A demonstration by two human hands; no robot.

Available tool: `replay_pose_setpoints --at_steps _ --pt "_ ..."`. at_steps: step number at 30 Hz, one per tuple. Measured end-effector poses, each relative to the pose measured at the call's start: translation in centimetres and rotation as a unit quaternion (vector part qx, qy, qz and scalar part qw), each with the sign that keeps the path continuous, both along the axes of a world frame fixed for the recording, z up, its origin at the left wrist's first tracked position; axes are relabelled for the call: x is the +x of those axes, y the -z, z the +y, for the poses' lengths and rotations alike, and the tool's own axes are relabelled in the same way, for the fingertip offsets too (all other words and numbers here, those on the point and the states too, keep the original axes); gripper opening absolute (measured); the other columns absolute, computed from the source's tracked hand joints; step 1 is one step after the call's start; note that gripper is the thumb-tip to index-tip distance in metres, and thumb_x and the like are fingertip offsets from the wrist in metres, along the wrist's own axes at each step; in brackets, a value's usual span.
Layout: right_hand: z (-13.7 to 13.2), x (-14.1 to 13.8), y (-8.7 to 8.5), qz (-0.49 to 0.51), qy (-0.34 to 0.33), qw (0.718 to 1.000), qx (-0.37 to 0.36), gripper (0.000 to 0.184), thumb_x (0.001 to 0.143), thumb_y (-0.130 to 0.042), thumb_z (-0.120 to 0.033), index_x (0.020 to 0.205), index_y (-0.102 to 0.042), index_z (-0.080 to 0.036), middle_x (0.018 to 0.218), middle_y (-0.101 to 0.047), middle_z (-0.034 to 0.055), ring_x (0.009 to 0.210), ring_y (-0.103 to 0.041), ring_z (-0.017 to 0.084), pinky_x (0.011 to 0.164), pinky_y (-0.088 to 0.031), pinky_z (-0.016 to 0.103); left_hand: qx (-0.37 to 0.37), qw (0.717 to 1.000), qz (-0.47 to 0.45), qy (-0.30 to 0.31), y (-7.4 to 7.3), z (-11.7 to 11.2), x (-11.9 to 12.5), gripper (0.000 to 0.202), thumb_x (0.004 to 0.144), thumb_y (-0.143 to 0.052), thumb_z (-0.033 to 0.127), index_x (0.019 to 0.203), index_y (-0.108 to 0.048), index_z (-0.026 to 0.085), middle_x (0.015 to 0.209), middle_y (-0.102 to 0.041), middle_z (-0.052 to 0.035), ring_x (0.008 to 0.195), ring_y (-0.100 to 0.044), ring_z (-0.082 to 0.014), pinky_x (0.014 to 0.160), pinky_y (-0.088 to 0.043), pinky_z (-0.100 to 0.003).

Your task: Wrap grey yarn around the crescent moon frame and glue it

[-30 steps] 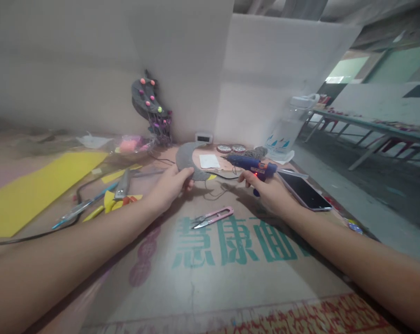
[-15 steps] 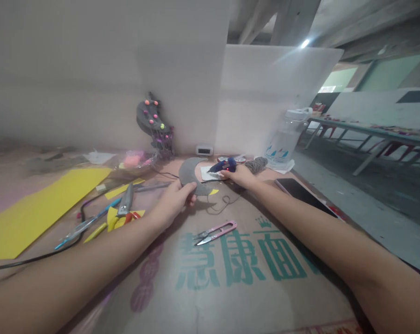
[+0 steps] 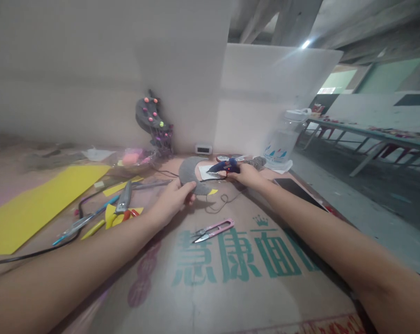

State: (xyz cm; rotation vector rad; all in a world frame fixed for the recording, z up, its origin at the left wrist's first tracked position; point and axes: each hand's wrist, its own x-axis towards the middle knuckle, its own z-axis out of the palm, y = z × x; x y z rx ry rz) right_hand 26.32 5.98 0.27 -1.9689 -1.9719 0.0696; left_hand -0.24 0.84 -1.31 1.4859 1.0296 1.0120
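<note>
My left hand [image 3: 177, 197] pinches the lower edge of a grey felt crescent [image 3: 187, 171] and holds it above the table. In my right hand [image 3: 248, 175] is a dark blue glue gun [image 3: 227, 165] with a small red light, its nozzle pointing left at the crescent's inner curve. Under the nozzle lies a white piece of paper [image 3: 206, 172]. A small yellow scrap [image 3: 213, 191] shows by the crescent's lower tip, and a grey thread [image 3: 218, 208] curls below it. Pink thread snips [image 3: 215, 229] lie nearer to me.
Left are yellow sheets [image 3: 46, 204], scissors [image 3: 124, 199] with red and yellow handles, a blue pen [image 3: 87, 220] and a black cord. A grey crescent with pompoms [image 3: 150, 116] hangs on the wall. Right are a yarn ball [image 3: 258, 162], a water bottle [image 3: 282, 139] and a phone [image 3: 300, 194].
My right hand and the glue gun have shifted very slightly. The left hand still holds the felt crescent in about the same place. The view has moved a little.
</note>
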Motion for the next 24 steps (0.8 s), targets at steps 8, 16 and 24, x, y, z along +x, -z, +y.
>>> replay_pose_setpoints --at_steps 8,16,24 --pt "-2.6 0.8 -2.7 -0.104 0.017 0.994 0.024 0.04 0.091 -0.06 -0.046 0.107 -0.075 -0.014 0.102 -0.075 0.0186 0.099 -0.069 0.032 0.083 -0.047 0.033 -0.006 1.0 0.017 0.0 0.1 0.1 -0.1 0.03 0.082 -0.057 0.047 0.077 -0.047 0.019 0.059 -0.056 0.004 0.05 -0.048 -0.0091 0.044 -0.031 -0.02" --pt "-2.3 0.3 -2.0 -0.121 -0.01 0.992 0.026 0.039 0.102 -0.041 -0.037 0.112 -0.074 -0.02 0.113 -0.075 0.0145 0.105 -0.069 0.029 0.085 -0.047 0.032 0.003 1.0 0.021 0.0 -0.4 -0.3 0.0 0.029 0.081 -0.057 0.045 0.074 -0.048 0.019 0.058 -0.055 0.003 0.049 -0.047 -0.0093 0.043 -0.03 -0.02" --pt "-2.2 0.6 -0.8 -0.105 0.0 0.994 0.015 0.037 0.099 -0.05 -0.032 0.126 -0.067 -0.014 0.115 -0.073 0.02 0.103 -0.068 0.033 0.087 -0.048 0.037 -0.008 1.0 0.015 0.007 -0.6 -0.5 0.1 0.027 0.081 -0.057 0.043 0.074 -0.046 0.019 0.057 -0.054 0.0037 0.047 -0.046 -0.0084 0.042 -0.028 -0.02"
